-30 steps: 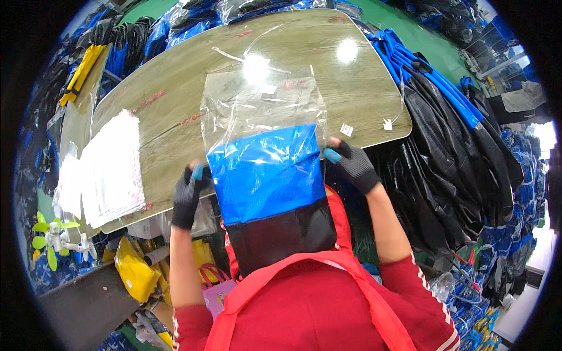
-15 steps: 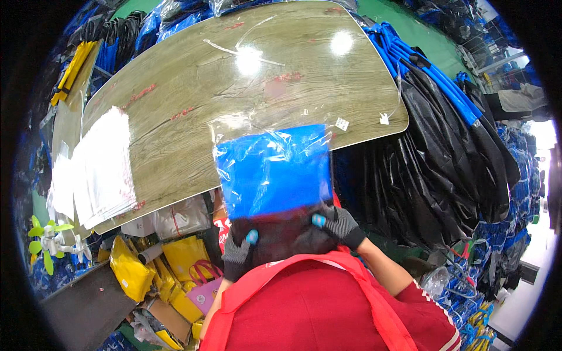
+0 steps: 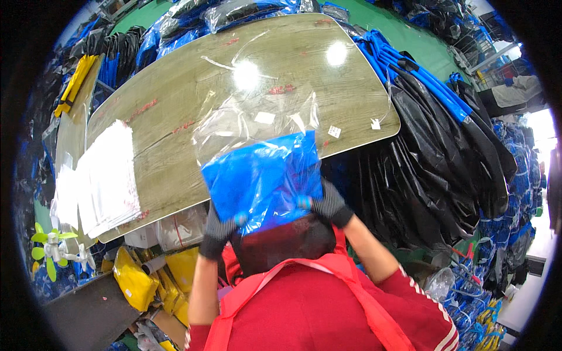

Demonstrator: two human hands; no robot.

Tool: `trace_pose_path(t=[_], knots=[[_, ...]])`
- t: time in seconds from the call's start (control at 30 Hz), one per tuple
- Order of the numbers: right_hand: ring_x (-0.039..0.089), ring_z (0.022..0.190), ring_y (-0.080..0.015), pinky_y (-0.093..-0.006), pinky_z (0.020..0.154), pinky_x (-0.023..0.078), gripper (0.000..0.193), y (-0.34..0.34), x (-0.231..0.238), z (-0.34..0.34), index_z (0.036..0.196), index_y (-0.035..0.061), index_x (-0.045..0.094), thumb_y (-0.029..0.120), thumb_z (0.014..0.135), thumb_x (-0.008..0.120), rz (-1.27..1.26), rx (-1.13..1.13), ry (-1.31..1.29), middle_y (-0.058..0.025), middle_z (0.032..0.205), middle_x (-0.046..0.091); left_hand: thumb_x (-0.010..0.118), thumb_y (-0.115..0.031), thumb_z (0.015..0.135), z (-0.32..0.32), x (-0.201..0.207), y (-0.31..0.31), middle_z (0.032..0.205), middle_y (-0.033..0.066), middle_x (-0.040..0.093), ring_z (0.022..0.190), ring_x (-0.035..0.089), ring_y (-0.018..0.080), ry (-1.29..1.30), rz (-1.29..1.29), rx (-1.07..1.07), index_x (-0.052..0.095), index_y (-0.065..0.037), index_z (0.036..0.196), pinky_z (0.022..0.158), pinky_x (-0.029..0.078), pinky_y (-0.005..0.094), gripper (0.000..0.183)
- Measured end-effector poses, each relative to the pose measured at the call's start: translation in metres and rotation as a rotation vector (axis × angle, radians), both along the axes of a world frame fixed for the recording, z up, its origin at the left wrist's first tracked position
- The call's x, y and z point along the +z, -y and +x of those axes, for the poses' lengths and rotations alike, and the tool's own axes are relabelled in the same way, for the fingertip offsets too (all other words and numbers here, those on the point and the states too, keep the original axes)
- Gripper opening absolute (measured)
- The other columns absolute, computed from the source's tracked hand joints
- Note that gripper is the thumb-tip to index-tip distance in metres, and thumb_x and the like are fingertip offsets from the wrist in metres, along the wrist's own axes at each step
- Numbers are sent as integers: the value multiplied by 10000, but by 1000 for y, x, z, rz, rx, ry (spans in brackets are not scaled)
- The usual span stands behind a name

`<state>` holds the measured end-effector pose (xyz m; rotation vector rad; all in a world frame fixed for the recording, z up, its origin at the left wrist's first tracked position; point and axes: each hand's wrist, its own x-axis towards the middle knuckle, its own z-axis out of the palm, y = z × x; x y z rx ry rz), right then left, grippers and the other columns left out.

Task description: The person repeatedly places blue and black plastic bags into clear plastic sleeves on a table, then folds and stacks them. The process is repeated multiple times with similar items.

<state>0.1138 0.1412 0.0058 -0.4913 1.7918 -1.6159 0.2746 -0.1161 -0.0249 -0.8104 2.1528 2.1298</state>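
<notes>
A folded blue and black sheet-like item [image 3: 263,175] in a clear plastic bag [image 3: 225,126] lies over the table's near edge. Its blue part faces up, and the black part hangs toward my body. My left hand [image 3: 221,227], in a grey and black glove with a blue thumb tip, grips the left side of the bagged item. On the opposite side my right hand [image 3: 325,205], gloved alike, is closed round its right edge. Both thumbs press on top; the other fingers are mostly hidden. The bag's loose clear end spreads out over the tabletop.
The wood-grain table [image 3: 170,140] bears a stack of white sheets [image 3: 108,178] at left and small white labels [image 3: 334,131]. Large black and blue covers [image 3: 433,152] hang at the right. Yellow packages [image 3: 134,275] and a small green-bladed fan [image 3: 51,248] stand at lower left.
My hands and the bagged item have moved forward, away from my body, and slightly left. The clear end of the bag now reaches farther across the table. The view has shifted slightly.
</notes>
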Motion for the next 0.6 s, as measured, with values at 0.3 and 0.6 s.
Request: trace_pose_path(t=[0.3,0.6], knots=[[515,1225,-256,-378,1034,402,683,-54,20,33,1354,51,462,499,869,639,-52,-76,416,-107,1303,552,798,-161,756,71,-30,-53,974,39,647,859,625,177,-114,370,146,567,-71,1169,764,530,332,482],[502,1181,-215,-373,1024,392,586,26,84,-12,1379,58,410,401,936,582,-775,-572,124,-84,1331,509,619,-155,907,-41,16,-44,1159,48,591,1013,561,179,-471,2348,572,546,-83,1205,882,454,313,315]])
